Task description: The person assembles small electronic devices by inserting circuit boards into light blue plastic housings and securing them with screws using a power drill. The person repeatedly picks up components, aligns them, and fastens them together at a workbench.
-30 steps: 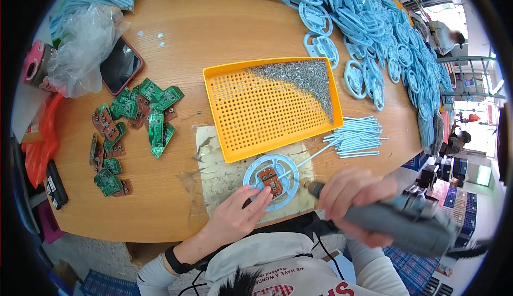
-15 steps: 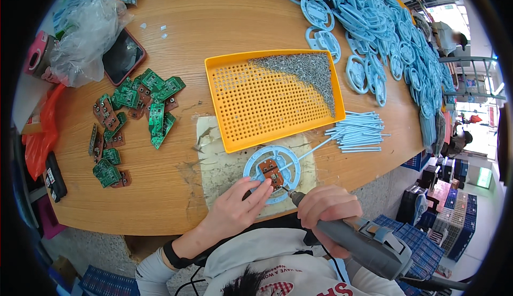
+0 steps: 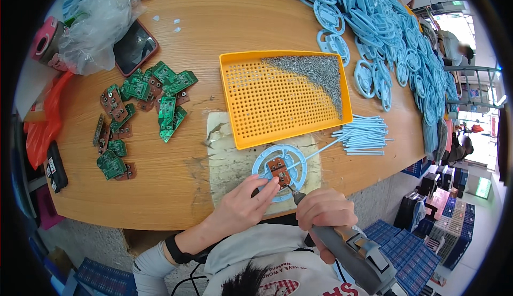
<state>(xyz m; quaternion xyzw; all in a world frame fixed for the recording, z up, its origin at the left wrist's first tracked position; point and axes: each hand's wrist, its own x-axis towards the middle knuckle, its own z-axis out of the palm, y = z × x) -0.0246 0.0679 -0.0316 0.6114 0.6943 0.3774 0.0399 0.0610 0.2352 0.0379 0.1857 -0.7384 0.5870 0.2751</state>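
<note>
Screw-driving step, looks like: right hand (image 3: 327,209) gripping power screwdriver (image 3: 350,253), bit (image 3: 292,188) at near edge of brown circuit board (image 3: 279,172). Board sits inside blue ring (image 3: 303,170) on mat (image 3: 227,165). Left hand (image 3: 243,205) touching board, can't tell if pinching. Next move probably needs straight bit, steady board.

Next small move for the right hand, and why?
I'd probably align the power driver and press lightly: the right hand grips it with its tip at the brown board's near edge, and the left hand has fingertips on that board, within the blue ring. Whether the tip sits on a screw is too small to tell.
</note>
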